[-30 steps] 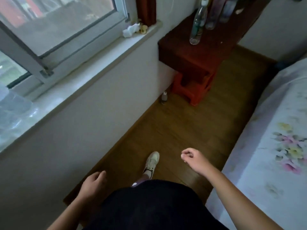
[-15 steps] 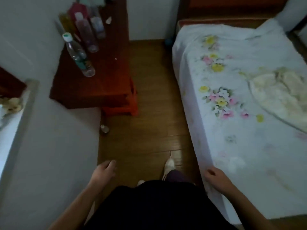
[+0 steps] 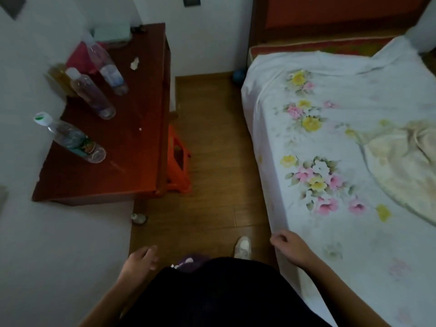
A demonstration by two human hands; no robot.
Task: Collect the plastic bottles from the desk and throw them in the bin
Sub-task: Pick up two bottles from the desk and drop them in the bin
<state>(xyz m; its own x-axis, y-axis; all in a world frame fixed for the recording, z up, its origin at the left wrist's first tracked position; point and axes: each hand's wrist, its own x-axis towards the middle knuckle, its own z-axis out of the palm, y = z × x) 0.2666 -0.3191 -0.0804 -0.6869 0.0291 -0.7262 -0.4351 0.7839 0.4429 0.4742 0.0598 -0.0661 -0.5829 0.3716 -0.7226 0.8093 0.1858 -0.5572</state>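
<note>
Both loosely curled, empty: left hand (image 3: 139,260), right hand (image 3: 291,246). Nearest bottle (image 3: 70,138), surface (image 3: 132,161) left edge: looks near-empty, so light, thin-walled, slick. I'd grip mid-body, gently.

No text is legible, even on the nearest bottle (image 3: 75,141).

A yellow bottle (image 3: 57,77) at the desk's (image 3: 132,161) left edge is blurred and half hidden behind a clear bottle (image 3: 90,93). The desk hides part of the stool (image 3: 182,182). The bed (image 3: 354,244) runs off the right edge.
</note>
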